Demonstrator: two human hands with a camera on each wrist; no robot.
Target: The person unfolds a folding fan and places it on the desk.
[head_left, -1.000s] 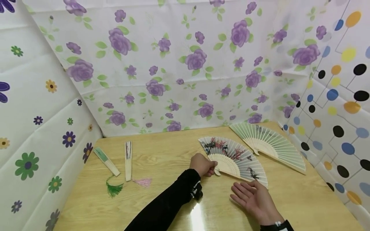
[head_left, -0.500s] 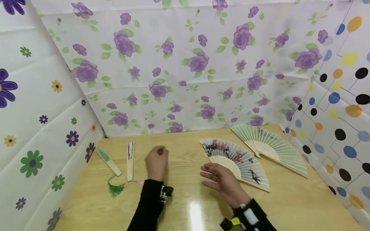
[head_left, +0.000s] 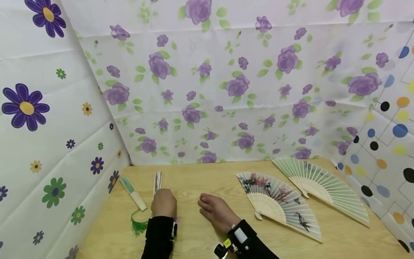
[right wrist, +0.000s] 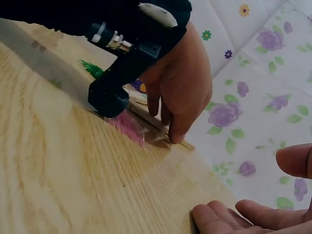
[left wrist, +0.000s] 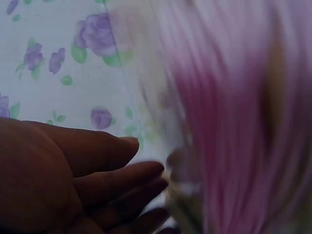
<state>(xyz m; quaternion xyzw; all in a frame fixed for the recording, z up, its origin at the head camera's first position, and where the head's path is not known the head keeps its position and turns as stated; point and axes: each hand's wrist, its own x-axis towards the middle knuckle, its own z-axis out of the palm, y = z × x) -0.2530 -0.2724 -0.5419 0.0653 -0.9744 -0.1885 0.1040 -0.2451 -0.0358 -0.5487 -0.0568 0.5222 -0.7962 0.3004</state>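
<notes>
My left hand is over a folded hand fan on the table and covers its lower part. In the left wrist view its fingers are fairly straight, thumb apart from them, fingertips right at the fan's side. A pink tassel hangs large and blurred before that camera. My right hand stays to the right, fingers relaxed, holding nothing. Left of the folded fan lies a second one, green and cream, with a green tassel.
At right lie two spread fans: a white one with blossoms and a pale green one behind it. Flowered sheets stand along the back and left of the wooden table; a dotted sheet is at right.
My left hand has let go of the white spread fan and moved left to the pink-tasselled folded fan. My right hand has moved left too. The head view has tilted up and left.
</notes>
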